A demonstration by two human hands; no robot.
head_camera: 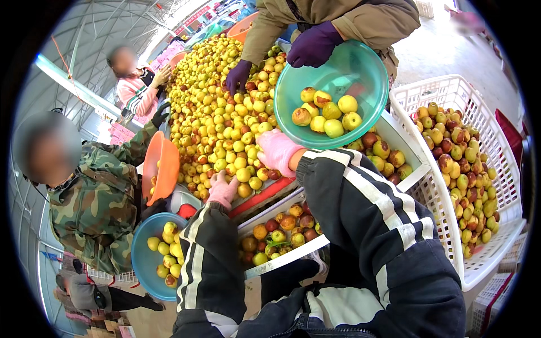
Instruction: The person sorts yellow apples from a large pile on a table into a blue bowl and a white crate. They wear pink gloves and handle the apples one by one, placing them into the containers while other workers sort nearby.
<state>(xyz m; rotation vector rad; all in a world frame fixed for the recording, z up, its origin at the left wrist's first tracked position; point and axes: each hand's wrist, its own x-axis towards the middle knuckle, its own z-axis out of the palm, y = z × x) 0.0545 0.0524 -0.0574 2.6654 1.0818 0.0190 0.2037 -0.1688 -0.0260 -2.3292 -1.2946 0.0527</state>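
A wide heap of yellow-green and reddish jujubes (pixel 211 126) covers the sorting table before me. My left hand (pixel 222 189), in a pink glove, rests at the heap's near edge with its fingers spread, touching fruit. My right hand (pixel 277 150), also pink-gloved, lies on the heap beside the green basin; its fingertips are among the fruit, and whether they grip one is hard to see. Below the red-padded table edge (pixel 264 196) is a white tray (pixel 287 257) of browner jujubes. The translucent green basin (pixel 331 84) holds several yellow jujubes.
A blue basin (pixel 141 253) of jujubes is at my left, near an orange basin (pixel 169 164) beside a person in camouflage (pixel 93 198). A co-worker's purple-gloved hands (pixel 315 44) are across from me. A white plastic crate (pixel 454 88) of jujubes stands at right. Another person (pixel 137 93) stands farther back.
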